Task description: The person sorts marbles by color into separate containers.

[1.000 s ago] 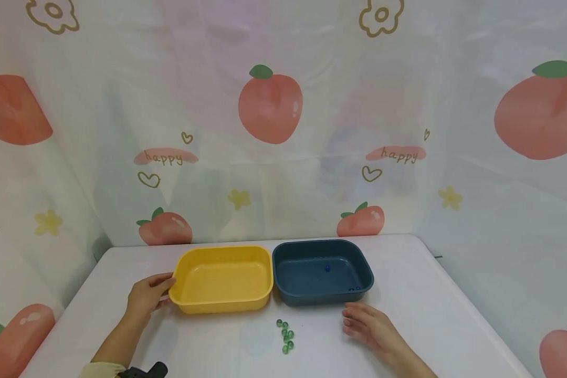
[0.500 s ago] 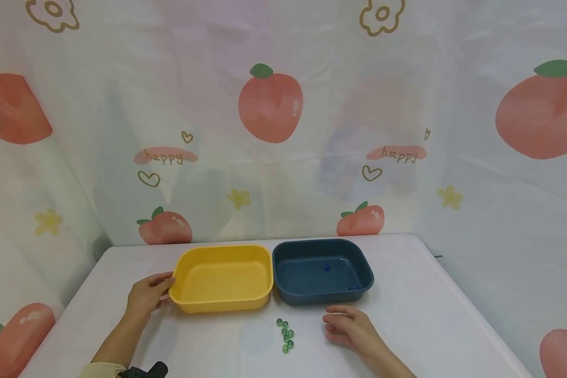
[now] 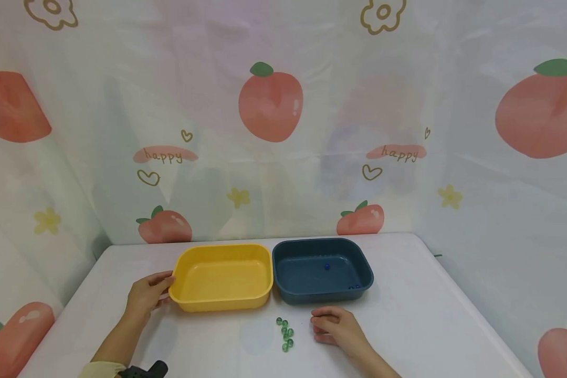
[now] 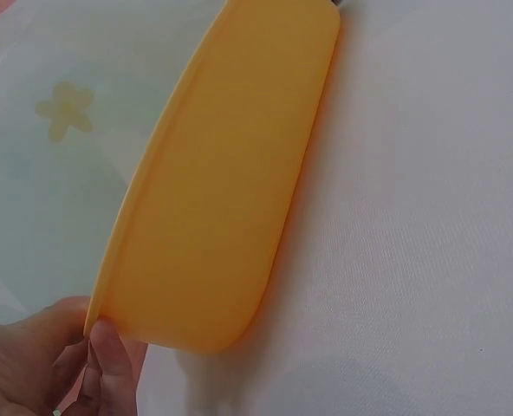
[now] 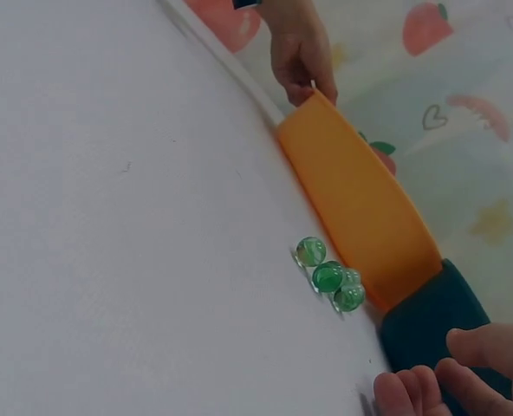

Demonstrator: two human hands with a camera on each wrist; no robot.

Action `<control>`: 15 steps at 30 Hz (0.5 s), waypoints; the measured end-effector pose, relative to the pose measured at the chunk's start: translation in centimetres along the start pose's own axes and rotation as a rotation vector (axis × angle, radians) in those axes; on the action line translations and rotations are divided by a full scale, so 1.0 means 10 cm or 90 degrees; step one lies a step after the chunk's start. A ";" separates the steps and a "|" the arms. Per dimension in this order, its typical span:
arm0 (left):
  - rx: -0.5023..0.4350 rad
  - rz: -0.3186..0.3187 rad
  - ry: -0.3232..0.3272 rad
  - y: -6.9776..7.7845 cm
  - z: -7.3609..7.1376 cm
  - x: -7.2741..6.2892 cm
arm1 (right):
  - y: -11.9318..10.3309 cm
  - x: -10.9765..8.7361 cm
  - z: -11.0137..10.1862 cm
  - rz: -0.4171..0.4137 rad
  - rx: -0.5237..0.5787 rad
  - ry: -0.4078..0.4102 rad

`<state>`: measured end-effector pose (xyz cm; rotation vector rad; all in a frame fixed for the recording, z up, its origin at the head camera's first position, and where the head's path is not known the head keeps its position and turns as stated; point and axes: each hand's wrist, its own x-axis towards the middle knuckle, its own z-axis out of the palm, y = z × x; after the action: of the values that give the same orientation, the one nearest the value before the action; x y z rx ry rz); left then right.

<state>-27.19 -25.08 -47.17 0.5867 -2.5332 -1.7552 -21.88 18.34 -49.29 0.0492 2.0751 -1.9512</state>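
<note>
My left hand (image 3: pixel 147 295) pinches the left rim of a yellow plastic basin (image 3: pixel 219 304); in the left wrist view its fingers (image 4: pixel 109 355) lie on both sides of the rim. To the right of several green glass marbles (image 3: pixel 285 331) lying on the table, my right hand (image 3: pixel 340 331) hovers with loosely bent fingers and nothing between them. The right wrist view shows its thumb and fingertips (image 5: pixel 395 394) apart, with the marbles (image 5: pixel 328 276) a short way off. Touching the yellow basin's right side is a dark blue basin (image 3: pixel 323 298) that holds a few blue marbles (image 3: pixel 327 266).
A white-covered table (image 3: pixel 434 315) bears everything, its back edge running along a hanging cloth (image 3: pixel 312 184) printed with peaches. More cloth hangs at both sides. A black device (image 3: pixel 144 370) is strapped to the left wrist.
My right hand has moved left from the blue basin's front right corner to beside the green marbles. The left hand stays on the yellow basin's rim, and the marbles have not moved.
</note>
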 end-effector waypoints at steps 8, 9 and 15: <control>-0.008 -0.002 -0.003 -0.01 0.00 0.02 | 0.02 0.03 0.11 -0.039 -0.057 0.006; -0.008 -0.003 -0.003 -0.01 0.00 0.02 | 0.02 0.04 0.12 -0.042 -0.067 0.012; -0.015 0.004 -0.005 -0.02 -0.01 0.02 | 0.02 0.06 0.21 -0.040 -0.117 0.022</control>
<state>-27.31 -25.26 -47.34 0.5710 -2.5119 -1.7861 -22.05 16.22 -49.68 -0.0202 2.2949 -1.7970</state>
